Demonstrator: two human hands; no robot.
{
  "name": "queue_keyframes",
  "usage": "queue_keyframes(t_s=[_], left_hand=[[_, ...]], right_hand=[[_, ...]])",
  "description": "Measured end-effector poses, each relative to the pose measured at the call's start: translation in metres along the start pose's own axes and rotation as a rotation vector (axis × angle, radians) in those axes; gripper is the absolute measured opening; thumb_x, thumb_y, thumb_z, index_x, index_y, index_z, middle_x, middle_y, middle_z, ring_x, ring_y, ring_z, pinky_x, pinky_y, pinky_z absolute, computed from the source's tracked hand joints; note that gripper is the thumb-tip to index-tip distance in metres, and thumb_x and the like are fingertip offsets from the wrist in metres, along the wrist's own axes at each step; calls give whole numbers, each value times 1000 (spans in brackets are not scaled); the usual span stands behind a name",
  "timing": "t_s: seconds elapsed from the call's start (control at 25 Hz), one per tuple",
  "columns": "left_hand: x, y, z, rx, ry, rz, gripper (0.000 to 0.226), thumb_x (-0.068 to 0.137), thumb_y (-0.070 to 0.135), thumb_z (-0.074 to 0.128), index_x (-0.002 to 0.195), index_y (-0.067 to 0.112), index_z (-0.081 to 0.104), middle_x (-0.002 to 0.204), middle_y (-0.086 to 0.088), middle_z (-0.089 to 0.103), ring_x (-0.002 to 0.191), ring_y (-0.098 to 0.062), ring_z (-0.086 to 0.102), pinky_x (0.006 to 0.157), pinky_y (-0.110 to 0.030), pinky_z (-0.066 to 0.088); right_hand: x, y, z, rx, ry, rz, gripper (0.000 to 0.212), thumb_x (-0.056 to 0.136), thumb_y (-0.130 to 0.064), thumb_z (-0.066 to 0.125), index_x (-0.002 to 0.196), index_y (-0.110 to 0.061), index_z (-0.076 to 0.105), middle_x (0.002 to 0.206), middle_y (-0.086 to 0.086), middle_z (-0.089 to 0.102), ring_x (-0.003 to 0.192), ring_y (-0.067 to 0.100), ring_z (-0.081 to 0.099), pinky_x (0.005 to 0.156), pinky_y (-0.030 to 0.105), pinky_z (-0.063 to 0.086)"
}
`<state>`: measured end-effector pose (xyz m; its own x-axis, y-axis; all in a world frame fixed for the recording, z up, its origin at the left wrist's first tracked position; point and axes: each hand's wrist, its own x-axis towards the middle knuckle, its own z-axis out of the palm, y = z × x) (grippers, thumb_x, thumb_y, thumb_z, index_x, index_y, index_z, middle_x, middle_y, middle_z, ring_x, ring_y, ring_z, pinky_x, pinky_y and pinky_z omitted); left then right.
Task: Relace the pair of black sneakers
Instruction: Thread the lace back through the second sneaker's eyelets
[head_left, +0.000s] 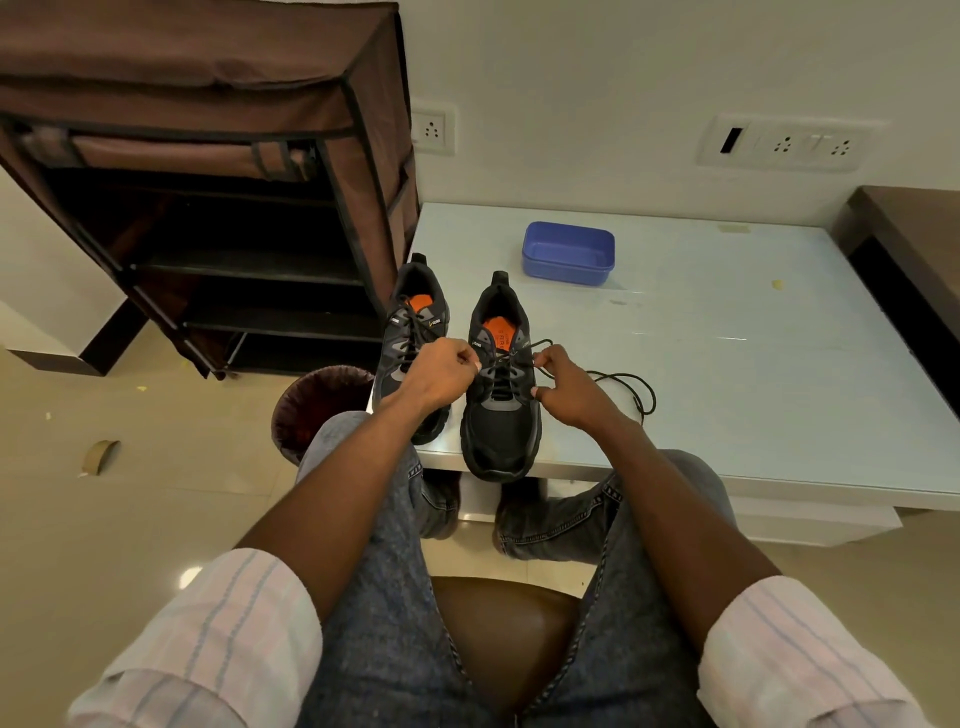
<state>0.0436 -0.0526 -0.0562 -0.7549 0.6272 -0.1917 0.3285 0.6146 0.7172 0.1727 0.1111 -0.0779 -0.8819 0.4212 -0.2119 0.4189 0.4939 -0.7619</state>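
Seems abt halfway+: left shoe (415, 338) at table's (727, 364) 9 o'clock edge looks laced, right shoe (500, 384) beside it part-laced w/ top eyelets left, left hand (441, 374) & right hand (569, 387) each curled, pinching lace (631, 387) ends, slack trailing to 3 o'clock.

views: one, head-worn wide-angle | from: seated person's eye level | facing: forward and down over own lap | near: hands (498, 382) at arm's reach above pale glossy counter (727, 364) edge | shared: n/a
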Motion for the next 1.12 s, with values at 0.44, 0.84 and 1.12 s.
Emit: queue_keyframes(t_s=[0.44, 0.84, 1.12], left_hand=[[-5, 13, -3, -498, -461, -193, 28, 91, -7, 54, 112, 4, 67, 106, -14, 72, 92, -23, 72, 81, -35, 58], [-9, 17, -14, -952, -870, -36, 55, 89, -6, 52, 143, 0, 45, 143, -29, 47, 137, -43, 42, 120, -53, 25], [-12, 18, -22, -958, -717, -112, 51, 89, 13, 64, 135, -3, 50, 69, -7, 61, 74, -24, 67, 95, -43, 54]], right_hand=[[-13, -24, -25, 682, -307, -26, 41, 96, -4, 55, 136, -8, 50, 113, 21, 70, 49, 16, 53, 56, 26, 51], [-22, -30, -35, 940, -553, -66, 41, 100, 4, 40, 137, -10, 52, 127, 11, 66, 34, 5, 45, 43, 14, 47], [-10, -16, -38, 719, 32, -33, 19, 95, -9, 60, 111, -9, 70, 110, 7, 74, 38, 9, 36, 40, 19, 36]])
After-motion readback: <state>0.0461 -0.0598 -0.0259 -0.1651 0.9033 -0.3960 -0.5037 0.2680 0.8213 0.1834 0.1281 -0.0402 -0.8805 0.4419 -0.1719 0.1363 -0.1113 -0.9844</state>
